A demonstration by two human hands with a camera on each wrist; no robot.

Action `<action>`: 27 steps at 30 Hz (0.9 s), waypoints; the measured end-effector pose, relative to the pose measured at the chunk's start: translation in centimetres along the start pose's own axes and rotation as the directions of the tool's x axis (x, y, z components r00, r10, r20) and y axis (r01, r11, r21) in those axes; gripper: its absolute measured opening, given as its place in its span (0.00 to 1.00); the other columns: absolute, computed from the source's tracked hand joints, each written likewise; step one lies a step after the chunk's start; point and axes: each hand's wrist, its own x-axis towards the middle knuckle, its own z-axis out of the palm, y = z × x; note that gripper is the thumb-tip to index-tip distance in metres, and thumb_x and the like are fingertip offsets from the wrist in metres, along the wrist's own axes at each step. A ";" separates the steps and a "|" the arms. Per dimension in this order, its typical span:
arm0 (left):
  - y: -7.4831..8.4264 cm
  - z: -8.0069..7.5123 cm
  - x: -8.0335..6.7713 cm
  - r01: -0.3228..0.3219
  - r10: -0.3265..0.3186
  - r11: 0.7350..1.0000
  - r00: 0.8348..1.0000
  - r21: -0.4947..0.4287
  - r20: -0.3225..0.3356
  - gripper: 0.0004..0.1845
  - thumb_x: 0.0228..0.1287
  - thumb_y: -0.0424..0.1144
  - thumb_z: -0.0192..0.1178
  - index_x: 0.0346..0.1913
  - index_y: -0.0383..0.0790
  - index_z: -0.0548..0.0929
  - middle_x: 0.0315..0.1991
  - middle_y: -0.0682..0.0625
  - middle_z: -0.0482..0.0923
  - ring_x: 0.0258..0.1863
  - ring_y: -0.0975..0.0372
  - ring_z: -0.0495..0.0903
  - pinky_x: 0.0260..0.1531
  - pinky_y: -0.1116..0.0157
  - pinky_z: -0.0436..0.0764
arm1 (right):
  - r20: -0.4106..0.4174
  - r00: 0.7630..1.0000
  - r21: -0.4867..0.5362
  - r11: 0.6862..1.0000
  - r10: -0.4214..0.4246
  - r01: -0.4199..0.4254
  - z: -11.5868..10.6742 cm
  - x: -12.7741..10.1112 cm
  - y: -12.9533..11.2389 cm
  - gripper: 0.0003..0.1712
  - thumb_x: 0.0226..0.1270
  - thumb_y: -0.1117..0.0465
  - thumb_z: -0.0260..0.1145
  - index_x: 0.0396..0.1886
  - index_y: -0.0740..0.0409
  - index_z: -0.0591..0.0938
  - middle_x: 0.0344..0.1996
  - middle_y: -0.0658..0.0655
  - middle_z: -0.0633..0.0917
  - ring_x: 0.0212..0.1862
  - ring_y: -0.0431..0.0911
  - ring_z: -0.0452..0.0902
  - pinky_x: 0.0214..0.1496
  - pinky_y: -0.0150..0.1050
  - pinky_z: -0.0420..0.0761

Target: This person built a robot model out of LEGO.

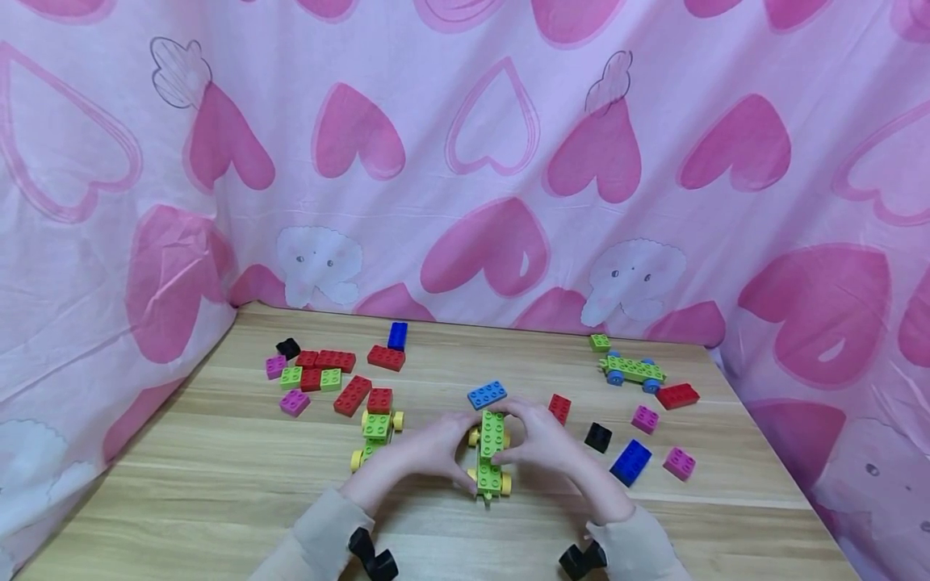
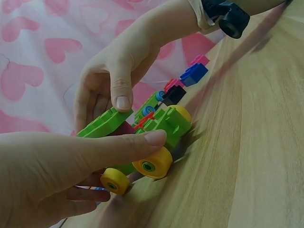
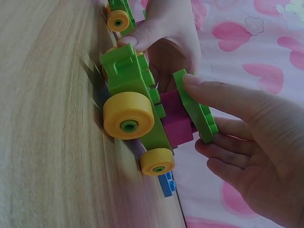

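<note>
I've got the left hand (image 1: pixel 443 448) half curled round a green car (image 1: pixel 489 478) with yellow wheels, thumb and fingers gripping it, and the right hand (image 1: pixel 539 436) pinching a green plate (image 1: pixel 492 434) above it between thumb and fingers. The car sits right between the two hands.

From the head cam you'd think the plate was just part of the car, but my right wrist cam shows a magenta brick (image 3: pixel 177 118) sandwiched between them. Left wrist only gives me a dark sliver of it behind the left thumb.

Can't see the left index finger properly on the left wrist cam, the thumb covers it. There's also a red bit (image 2: pixel 143 120) just past that thumb, no clue which brick it is.

Head cam's the one for the rest: blue plate (image 1: pixel 487 394) just beyond both hands' fingertips, black brick (image 1: pixel 598 437) off to the right hand's right, and a second yellow-wheeled car (image 1: pixel 377 426) left of the left hand, its near end partly blocked by that arm
</note>
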 end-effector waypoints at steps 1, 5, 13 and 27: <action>0.0 0.0 0.0 0.003 -0.003 1.000 1.000 -0.001 0.001 0.60 0.38 0.59 0.78 0.74 0.37 0.61 0.72 0.44 0.64 0.71 0.52 0.64 0.71 0.55 0.65 | 0.000 1.000 0.003 1.000 0.005 -0.005 0.0 0.0 0.0 0.39 0.47 0.53 0.81 0.61 0.55 0.78 0.58 0.54 0.81 0.61 0.53 0.75 0.64 0.58 0.73; -0.1 0.0 0.0 0.013 -0.013 1.000 1.000 -0.024 0.001 0.60 0.38 0.58 0.78 0.73 0.37 0.61 0.72 0.44 0.64 0.71 0.52 0.64 0.70 0.54 0.65 | 0.003 1.000 0.018 1.000 0.025 -0.025 0.0 0.1 0.0 0.39 0.47 0.53 0.81 0.61 0.55 0.78 0.59 0.55 0.81 0.62 0.54 0.75 0.64 0.59 0.73; -0.3 0.1 0.1 0.008 -0.008 0.999 1.000 -0.051 0.000 0.59 0.38 0.57 0.79 0.73 0.38 0.62 0.72 0.45 0.65 0.71 0.53 0.65 0.70 0.54 0.66 | 0.010 0.999 0.031 0.998 0.048 -0.048 0.0 0.2 0.1 0.39 0.48 0.52 0.81 0.61 0.55 0.78 0.59 0.56 0.81 0.63 0.55 0.74 0.65 0.61 0.72; -0.3 0.3 0.3 0.046 -0.046 0.998 0.999 -0.046 -0.003 0.60 0.37 0.58 0.79 0.73 0.38 0.62 0.72 0.45 0.65 0.71 0.52 0.64 0.70 0.54 0.66 | 0.047 0.998 0.004 0.999 0.044 -0.044 -0.3 0.5 -0.1 0.37 0.49 0.53 0.80 0.61 0.56 0.79 0.60 0.59 0.80 0.64 0.57 0.72 0.65 0.61 0.71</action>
